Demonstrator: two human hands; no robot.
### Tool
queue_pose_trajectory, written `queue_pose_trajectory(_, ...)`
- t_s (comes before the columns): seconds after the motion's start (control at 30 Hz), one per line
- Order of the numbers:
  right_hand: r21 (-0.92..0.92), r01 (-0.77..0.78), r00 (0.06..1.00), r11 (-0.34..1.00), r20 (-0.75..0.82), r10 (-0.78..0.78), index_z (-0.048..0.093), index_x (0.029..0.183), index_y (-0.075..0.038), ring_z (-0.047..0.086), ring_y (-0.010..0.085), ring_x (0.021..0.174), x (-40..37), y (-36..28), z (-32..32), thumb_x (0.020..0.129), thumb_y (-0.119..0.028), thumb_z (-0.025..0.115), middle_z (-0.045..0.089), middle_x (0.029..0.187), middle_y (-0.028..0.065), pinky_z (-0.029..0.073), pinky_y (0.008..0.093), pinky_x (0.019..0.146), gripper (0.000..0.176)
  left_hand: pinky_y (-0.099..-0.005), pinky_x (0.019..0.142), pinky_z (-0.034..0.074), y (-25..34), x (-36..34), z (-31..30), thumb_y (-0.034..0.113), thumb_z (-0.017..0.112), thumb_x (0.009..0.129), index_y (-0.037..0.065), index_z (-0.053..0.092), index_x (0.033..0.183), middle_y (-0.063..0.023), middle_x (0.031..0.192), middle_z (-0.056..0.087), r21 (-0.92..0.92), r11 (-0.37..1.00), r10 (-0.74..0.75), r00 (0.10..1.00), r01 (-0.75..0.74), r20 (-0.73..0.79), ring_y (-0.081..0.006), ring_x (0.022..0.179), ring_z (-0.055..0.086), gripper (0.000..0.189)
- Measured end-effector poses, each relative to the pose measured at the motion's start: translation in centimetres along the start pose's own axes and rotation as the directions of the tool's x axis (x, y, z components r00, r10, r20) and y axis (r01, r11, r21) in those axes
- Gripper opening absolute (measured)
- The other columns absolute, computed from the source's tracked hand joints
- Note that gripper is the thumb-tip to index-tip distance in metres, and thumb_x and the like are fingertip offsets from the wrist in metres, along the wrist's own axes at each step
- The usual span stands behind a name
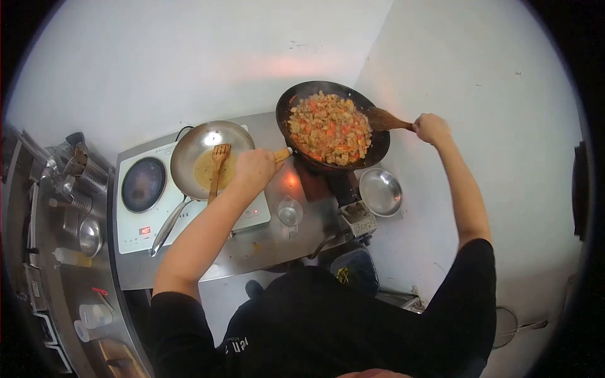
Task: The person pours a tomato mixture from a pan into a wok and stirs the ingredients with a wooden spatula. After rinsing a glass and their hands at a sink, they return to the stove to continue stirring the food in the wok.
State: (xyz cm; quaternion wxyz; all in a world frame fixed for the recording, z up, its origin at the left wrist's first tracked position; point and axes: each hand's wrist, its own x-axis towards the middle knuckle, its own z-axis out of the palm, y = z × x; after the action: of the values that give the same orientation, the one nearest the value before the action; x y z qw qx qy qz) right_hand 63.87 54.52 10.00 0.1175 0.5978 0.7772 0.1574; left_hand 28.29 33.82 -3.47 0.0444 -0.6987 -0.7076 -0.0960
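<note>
My left hand [255, 168] is wrapped round the wooden handle [283, 154] of a black wok [379, 146], which is raised above the stove and tilted. Diced browned pieces mixed with red and orange bits, a cooked mixture [331, 129], fill much of the wok. My right hand [432, 128] grips the end of a wooden spatula [387, 120], whose blade reaches over the wok's right rim to the food. Left of the wok, a steel frying pan [186, 157] holds some yellowish liquid, and a slotted wooden turner [220, 157] leans in it, partly behind my left forearm.
An induction cooktop [133, 230] with a round dark plate shows a red "HOT" sign. Near the counter's middle stands a clear measuring cup [290, 214]. At the right are a steel bowl [380, 192] and a burner box [358, 218], with a bin [362, 268] below.
</note>
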Motion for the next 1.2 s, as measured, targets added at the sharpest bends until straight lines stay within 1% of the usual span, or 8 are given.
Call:
queue_pose_trajectory(0.13, 0.261, 0.104, 0.994, 0.960, 0.014, -0.111, 0.070, 0.094, -0.013, 0.063, 0.0320, 0.089, 4.4, -3.7, 6.2, 0.084, -0.039, 0.057, 0.066, 0.095, 0.0147, 0.050, 0.0437, 0.077, 0.031, -0.0375, 0.058, 0.053, 0.0, 0.4, 0.4, 0.049, 0.054, 0.084, 0.004, 0.066, 0.074, -0.0144, 0.068, 0.065, 0.021, 1.000, -0.017, 1.000, 0.017, 0.022, -0.0284, 0.064, 0.065, 0.048)
queue_pose_trajectory(0.27, 0.282, 0.242, 0.970, 0.928, -0.055, -0.236, 0.070, 0.096, -0.016, 0.063, 0.0301, 0.090, 2.3, -3.8, 3.2, 0.084, -0.037, 0.058, 0.067, 0.095, 0.0116, 0.050, 0.0420, 0.077, 0.028, -0.0390, 0.061, 0.052, -0.1, 0.9, -1.1, 0.052, 0.052, 0.084, 0.003, 0.065, 0.075, -0.0153, 0.071, 0.065, 0.028, 0.999, -0.041, 0.994, 0.038, 0.103, -0.0294, 0.067, 0.065, 0.051)
queue_pose_trajectory(0.57, 0.213, 0.295, 0.945, 0.931, -0.211, -0.251, 0.069, 0.097, -0.020, 0.063, 0.0294, 0.080, 12.3, -1.7, 6.4, 0.086, -0.038, 0.055, 0.067, 0.083, 0.0090, 0.050, 0.0410, 0.072, 0.026, -0.0390, 0.061, 0.053, -0.4, 1.2, -0.2, 0.054, 0.050, 0.084, 0.004, 0.065, 0.076, -0.0157, 0.070, 0.064, 0.072, 0.995, -0.075, 0.990, 0.067, 0.115, -0.0294, 0.066, 0.065, 0.054)
queue_pose_trajectory(0.63, 0.160, 0.513, 0.833, 0.843, -0.331, -0.444, 0.069, 0.097, -0.019, 0.063, 0.0306, 0.076, 12.9, -5.0, 7.1, 0.086, -0.040, 0.054, 0.067, 0.080, 0.0096, 0.050, 0.0410, 0.070, 0.028, -0.0391, 0.061, 0.053, 0.0, 1.3, -0.5, 0.055, 0.050, 0.084, 0.004, 0.065, 0.076, -0.0155, 0.070, 0.064, 0.077, 0.993, -0.100, 0.986, 0.090, 0.137, -0.0293, 0.067, 0.065, 0.054)
queue_pose_trajectory(0.77, -0.013, 0.651, 0.735, 0.759, -0.240, -0.634, 0.068, 0.099, -0.018, 0.063, 0.0325, 0.074, 8.1, -6.2, 3.4, 0.086, -0.040, 0.052, 0.066, 0.078, 0.0131, 0.050, 0.0428, 0.067, 0.030, -0.0395, 0.063, 0.053, 0.2, 1.2, -0.6, 0.054, 0.050, 0.084, 0.004, 0.065, 0.077, -0.0151, 0.071, 0.065, 0.093, 0.991, -0.106, 0.980, 0.091, 0.169, -0.0287, 0.069, 0.065, 0.053)
queue_pose_trajectory(0.97, -0.158, 0.566, 0.781, 0.809, -0.212, -0.588, 0.065, 0.108, -0.021, 0.062, 0.0279, 0.070, -4.6, -2.4, -5.4, 0.083, -0.020, 0.056, 0.061, 0.072, 0.0097, 0.049, 0.0404, 0.059, 0.026, -0.0401, 0.065, 0.053, 0.3, 1.0, -0.6, 0.054, 0.049, 0.085, 0.003, 0.065, 0.080, -0.0162, 0.075, 0.066, 0.044, 0.996, -0.081, 0.981, 0.074, 0.179, -0.0304, 0.072, 0.066, 0.054)
queue_pose_trajectory(1.03, -0.193, 0.581, 0.789, 0.791, -0.104, -0.605, 0.063, 0.111, -0.020, 0.063, 0.0273, 0.075, -7.0, -3.3, -3.9, 0.082, -0.015, 0.055, 0.061, 0.075, 0.0076, 0.050, 0.0398, 0.062, 0.030, -0.0403, 0.066, 0.053, 0.4, 0.9, -0.7, 0.053, 0.049, 0.085, 0.002, 0.065, 0.080, -0.0165, 0.077, 0.066, 0.028, 0.997, -0.075, 0.980, 0.071, 0.182, -0.0311, 0.073, 0.066, 0.054)
queue_pose_trajectory(1.2, -0.071, 0.427, 0.889, 0.901, -0.150, -0.433, 0.067, 0.092, -0.006, 0.066, 0.0324, 0.077, -5.0, -9.4, 2.4, 0.081, -0.008, 0.051, 0.066, 0.082, 0.0162, 0.054, 0.0403, 0.065, 0.020, -0.0390, 0.068, 0.053, 0.3, 0.9, -1.1, 0.051, 0.052, 0.085, 0.004, 0.067, 0.085, -0.0139, 0.081, 0.067, 0.050, 0.998, -0.047, 0.978, 0.037, 0.201, -0.0293, 0.077, 0.066, 0.049)
